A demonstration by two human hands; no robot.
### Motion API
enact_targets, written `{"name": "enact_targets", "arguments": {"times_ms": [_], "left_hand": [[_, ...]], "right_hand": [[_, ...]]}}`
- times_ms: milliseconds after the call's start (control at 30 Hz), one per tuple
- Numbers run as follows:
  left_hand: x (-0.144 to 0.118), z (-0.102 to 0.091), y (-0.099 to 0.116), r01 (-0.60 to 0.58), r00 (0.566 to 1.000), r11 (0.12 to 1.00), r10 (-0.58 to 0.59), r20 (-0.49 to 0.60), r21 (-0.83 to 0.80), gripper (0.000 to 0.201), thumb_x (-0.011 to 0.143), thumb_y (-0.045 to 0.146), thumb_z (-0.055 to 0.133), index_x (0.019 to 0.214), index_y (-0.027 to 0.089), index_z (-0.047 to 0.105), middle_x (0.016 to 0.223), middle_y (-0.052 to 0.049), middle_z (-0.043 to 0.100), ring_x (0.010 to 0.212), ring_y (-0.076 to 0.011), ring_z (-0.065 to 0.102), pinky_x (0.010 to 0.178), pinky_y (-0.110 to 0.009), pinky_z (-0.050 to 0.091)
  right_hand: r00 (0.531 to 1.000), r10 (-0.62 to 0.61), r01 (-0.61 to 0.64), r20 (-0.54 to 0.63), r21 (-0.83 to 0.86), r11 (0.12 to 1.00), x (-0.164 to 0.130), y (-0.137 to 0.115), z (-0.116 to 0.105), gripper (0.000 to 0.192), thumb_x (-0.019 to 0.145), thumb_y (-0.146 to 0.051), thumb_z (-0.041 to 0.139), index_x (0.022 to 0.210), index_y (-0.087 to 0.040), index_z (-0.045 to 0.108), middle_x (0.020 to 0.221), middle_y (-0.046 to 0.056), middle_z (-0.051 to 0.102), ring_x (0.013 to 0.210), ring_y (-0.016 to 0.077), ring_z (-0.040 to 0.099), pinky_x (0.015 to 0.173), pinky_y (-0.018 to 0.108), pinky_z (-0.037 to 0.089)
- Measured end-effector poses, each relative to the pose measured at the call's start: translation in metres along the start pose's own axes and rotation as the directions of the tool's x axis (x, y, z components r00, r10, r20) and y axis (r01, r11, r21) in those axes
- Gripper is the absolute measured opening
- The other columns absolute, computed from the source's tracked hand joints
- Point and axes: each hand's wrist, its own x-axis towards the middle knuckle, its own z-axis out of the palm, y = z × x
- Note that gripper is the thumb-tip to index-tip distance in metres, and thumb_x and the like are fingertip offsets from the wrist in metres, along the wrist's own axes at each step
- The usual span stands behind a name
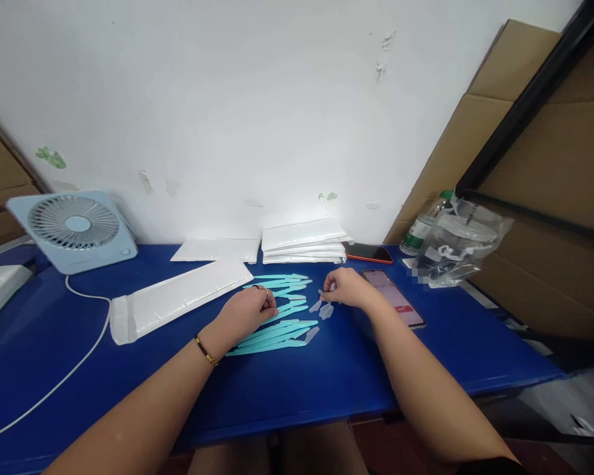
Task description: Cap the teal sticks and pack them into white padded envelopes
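Note:
Several slim turquoise eyebrow razors (272,336) lie in a loose row on the blue table, handles to the left. My left hand (245,313) is closed over the middle of the row, its thumb and fingertips pinching one razor's handle. To the right of the razors rest several small clear plastic caps (327,310). My right hand (347,287) hovers low over these caps with its fingers pinched together on a clear cap, mostly hidden by the fingertips. Another clear cap (312,334) sits at the tip of the nearest razor.
White padded mailers (304,241) are stacked by the wall, with a long mailer (188,297) lying left of the razors. A phone with a lit screen (393,297) and another phone (369,253) lie right. A fan (76,227), a bottle (418,234) and a bagged cup (458,247) stand farther out.

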Motion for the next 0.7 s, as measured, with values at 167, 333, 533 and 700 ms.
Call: {"name": "enact_targets", "arguments": {"times_ms": [167, 333, 533, 700], "left_hand": [[0.001, 0.000, 0.000, 0.054, 0.998, 0.998, -0.053, -0.034, 0.011, 0.023, 0.077, 0.039, 0.050, 0.069, 0.021, 0.060, 0.076, -0.004, 0.064, 0.068, -0.0194, 0.056, 0.055, -0.029, 0.036], [-0.001, -0.006, -0.002, 0.061, 0.992, 0.998, -0.062, -0.110, -0.012, 0.023, 0.082, 0.041, 0.045, 0.078, 0.022, 0.058, 0.072, -0.002, 0.063, 0.066, -0.0191, 0.056, 0.057, -0.028, 0.036], [0.000, -0.011, -0.004, 0.044, 0.984, 0.999, -0.044, -0.170, -0.005, 0.022, 0.085, 0.040, 0.042, 0.080, 0.022, 0.055, 0.073, -0.001, 0.062, 0.069, -0.0186, 0.056, 0.060, -0.028, 0.036], [0.001, -0.011, -0.005, 0.038, 0.986, 0.999, -0.037, -0.165, 0.000, 0.022, 0.085, 0.039, 0.042, 0.080, 0.022, 0.055, 0.073, -0.001, 0.062, 0.069, -0.0185, 0.056, 0.060, -0.028, 0.036]], "right_hand": [[0.998, -0.048, 0.035, -0.047, -0.231, 0.972, 0.002, -0.012, 0.013, 0.006, 0.064, -0.024, 0.066, 0.068, -0.019, 0.067, 0.070, 0.006, 0.067, 0.066, 0.0183, 0.059, 0.054, 0.025, 0.036], [0.988, -0.108, 0.092, -0.109, -0.147, 0.985, 0.004, -0.014, 0.016, 0.007, 0.068, -0.018, 0.058, 0.071, -0.019, 0.064, 0.076, 0.004, 0.067, 0.071, 0.0168, 0.059, 0.056, 0.023, 0.037], [0.978, -0.202, 0.204, -0.053, 0.439, 0.875, 0.001, -0.014, 0.012, 0.027, 0.083, -0.036, 0.049, 0.095, -0.016, 0.063, 0.078, 0.004, 0.064, 0.061, 0.0116, 0.056, 0.056, 0.023, 0.044], [0.974, -0.222, 0.211, -0.036, 0.489, 0.847, 0.000, -0.018, 0.015, 0.030, 0.082, -0.039, 0.053, 0.094, -0.015, 0.066, 0.075, 0.004, 0.064, 0.060, 0.0114, 0.054, 0.055, 0.024, 0.044]]}}
